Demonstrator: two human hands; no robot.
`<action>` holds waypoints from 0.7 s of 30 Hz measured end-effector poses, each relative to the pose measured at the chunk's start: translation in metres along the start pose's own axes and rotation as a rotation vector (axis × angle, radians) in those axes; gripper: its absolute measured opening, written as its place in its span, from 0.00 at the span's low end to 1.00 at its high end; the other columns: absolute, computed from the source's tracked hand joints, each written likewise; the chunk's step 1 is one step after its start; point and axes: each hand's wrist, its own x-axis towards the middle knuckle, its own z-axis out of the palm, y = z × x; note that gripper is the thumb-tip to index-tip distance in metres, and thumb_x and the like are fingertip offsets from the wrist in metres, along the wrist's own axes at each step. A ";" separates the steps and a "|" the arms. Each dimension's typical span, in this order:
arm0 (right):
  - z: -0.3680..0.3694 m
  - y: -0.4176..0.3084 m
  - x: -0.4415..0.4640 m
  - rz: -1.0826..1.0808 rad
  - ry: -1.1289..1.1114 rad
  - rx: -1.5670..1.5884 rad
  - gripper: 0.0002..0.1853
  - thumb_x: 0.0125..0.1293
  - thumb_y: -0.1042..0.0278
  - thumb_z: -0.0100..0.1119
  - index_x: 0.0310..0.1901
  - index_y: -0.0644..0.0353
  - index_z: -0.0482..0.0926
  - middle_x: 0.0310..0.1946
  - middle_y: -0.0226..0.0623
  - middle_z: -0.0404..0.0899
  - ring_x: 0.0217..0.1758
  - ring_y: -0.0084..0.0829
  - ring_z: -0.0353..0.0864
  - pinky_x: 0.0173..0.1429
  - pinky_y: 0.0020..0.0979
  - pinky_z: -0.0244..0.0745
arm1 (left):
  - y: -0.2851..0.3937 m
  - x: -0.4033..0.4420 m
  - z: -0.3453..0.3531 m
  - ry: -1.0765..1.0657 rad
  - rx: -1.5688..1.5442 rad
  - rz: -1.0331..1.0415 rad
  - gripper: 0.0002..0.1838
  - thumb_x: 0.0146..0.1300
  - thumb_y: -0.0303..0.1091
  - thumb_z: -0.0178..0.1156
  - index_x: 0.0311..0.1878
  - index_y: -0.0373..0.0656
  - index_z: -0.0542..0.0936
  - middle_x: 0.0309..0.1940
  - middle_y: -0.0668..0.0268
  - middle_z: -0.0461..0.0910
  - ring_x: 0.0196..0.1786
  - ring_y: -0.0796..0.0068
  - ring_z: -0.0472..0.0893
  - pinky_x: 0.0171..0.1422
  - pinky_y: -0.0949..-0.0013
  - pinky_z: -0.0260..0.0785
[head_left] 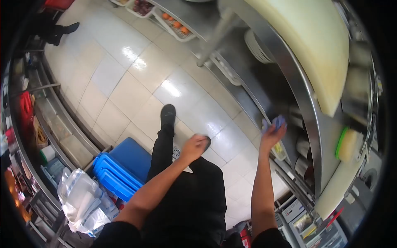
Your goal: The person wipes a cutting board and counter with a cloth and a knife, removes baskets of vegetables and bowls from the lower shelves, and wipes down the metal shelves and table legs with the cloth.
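Observation:
My left hand (195, 148) hangs in front of my legs, above the tiled floor, with its fingers curled in; a dark shoe shows just behind its fingertips. On the right, my right hand (273, 134) reaches to the edge of the steel counter's lower shelf. Its fingers are bent around a bluish-purple cloth (278, 121). Stacked white plates (257, 46) and several metal containers (303, 146) stand on that shelf near the cloth.
A blue bin (120, 169) and white plastic bags (84, 202) are at the lower left. A long white cutting board (316, 49) lies on the counter. Baskets with orange items (177, 25) are at the top. Another person's shoe (71, 28) shows at the upper left.

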 end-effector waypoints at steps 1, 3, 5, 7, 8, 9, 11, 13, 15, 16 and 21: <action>0.041 -0.012 0.013 -0.027 -0.085 -0.135 0.24 0.58 0.64 0.58 0.55 0.68 0.73 0.52 0.55 0.74 0.55 0.51 0.73 0.61 0.45 0.65 | -0.024 -0.011 -0.032 0.052 0.022 -0.073 0.11 0.59 0.36 0.60 0.38 0.38 0.78 0.33 0.58 0.81 0.39 0.67 0.80 0.45 0.67 0.72; 0.093 -0.078 0.057 0.126 -0.390 -0.293 0.28 0.49 0.63 0.62 0.53 0.65 0.75 0.52 0.55 0.74 0.55 0.49 0.73 0.59 0.42 0.66 | -0.061 -0.031 -0.083 0.141 0.035 -0.213 0.11 0.60 0.36 0.60 0.39 0.38 0.78 0.32 0.59 0.81 0.38 0.71 0.80 0.45 0.69 0.72; 0.130 -0.183 0.103 0.258 -0.713 -0.227 0.27 0.44 0.66 0.62 0.51 0.63 0.77 0.52 0.55 0.74 0.55 0.49 0.72 0.58 0.43 0.66 | -0.086 -0.042 -0.122 0.192 0.011 -0.324 0.12 0.62 0.37 0.61 0.40 0.37 0.78 0.32 0.61 0.81 0.37 0.75 0.80 0.45 0.71 0.72; 0.148 -0.238 0.100 -0.074 -0.539 -0.033 0.21 0.44 0.72 0.60 0.45 0.63 0.78 0.49 0.53 0.75 0.53 0.50 0.73 0.55 0.44 0.67 | -0.114 -0.056 -0.151 0.189 -0.062 -0.451 0.13 0.63 0.39 0.60 0.40 0.37 0.78 0.31 0.62 0.81 0.36 0.76 0.80 0.44 0.71 0.72; 0.147 -0.251 0.088 -0.185 -0.435 0.074 0.20 0.44 0.75 0.59 0.44 0.63 0.79 0.48 0.53 0.75 0.53 0.50 0.73 0.55 0.45 0.68 | -0.141 -0.072 -0.161 0.164 -0.124 -0.482 0.12 0.64 0.39 0.59 0.40 0.37 0.78 0.32 0.63 0.81 0.35 0.76 0.79 0.44 0.71 0.72; 0.145 -0.265 0.076 -0.303 -0.335 0.167 0.19 0.44 0.78 0.59 0.43 0.63 0.79 0.48 0.53 0.75 0.53 0.50 0.74 0.55 0.45 0.68 | -0.170 -0.077 -0.167 0.148 -0.189 -0.491 0.12 0.64 0.39 0.59 0.40 0.37 0.78 0.32 0.64 0.81 0.35 0.76 0.79 0.43 0.71 0.72; 0.123 -0.266 0.046 -0.225 -0.719 0.361 0.24 0.45 0.81 0.57 0.49 0.63 0.77 0.52 0.55 0.73 0.57 0.53 0.71 0.61 0.44 0.65 | -0.195 -0.090 -0.181 0.246 -0.208 -0.590 0.11 0.65 0.37 0.58 0.39 0.38 0.77 0.30 0.66 0.79 0.32 0.77 0.77 0.38 0.72 0.70; 0.117 -0.287 0.055 -0.178 -0.999 0.454 0.26 0.46 0.81 0.56 0.52 0.62 0.75 0.54 0.55 0.72 0.60 0.54 0.68 0.63 0.44 0.64 | -0.204 -0.095 -0.210 0.180 -0.387 -0.842 0.10 0.65 0.37 0.57 0.39 0.39 0.76 0.28 0.68 0.77 0.29 0.78 0.75 0.32 0.74 0.68; 0.109 -0.335 0.092 -0.304 -0.523 0.435 0.25 0.46 0.82 0.56 0.51 0.61 0.77 0.52 0.54 0.74 0.58 0.53 0.70 0.62 0.44 0.66 | -0.218 -0.105 -0.228 0.280 -0.472 -0.972 0.09 0.66 0.38 0.56 0.40 0.41 0.75 0.26 0.69 0.75 0.26 0.79 0.73 0.27 0.75 0.66; 0.113 -0.361 0.113 -0.316 -0.521 0.437 0.25 0.46 0.82 0.56 0.51 0.61 0.77 0.52 0.54 0.74 0.58 0.53 0.70 0.62 0.44 0.66 | -0.223 -0.109 -0.240 0.268 -0.527 -0.986 0.09 0.66 0.38 0.56 0.40 0.42 0.74 0.26 0.69 0.75 0.26 0.79 0.74 0.27 0.74 0.67; 0.229 -0.375 0.166 0.190 -0.905 -0.061 0.22 0.65 0.65 0.47 0.57 0.68 0.71 0.56 0.58 0.69 0.59 0.55 0.67 0.65 0.46 0.62 | -0.190 -0.108 -0.293 0.292 -0.648 -1.084 0.11 0.66 0.40 0.56 0.42 0.43 0.72 0.29 0.69 0.75 0.28 0.77 0.75 0.29 0.72 0.69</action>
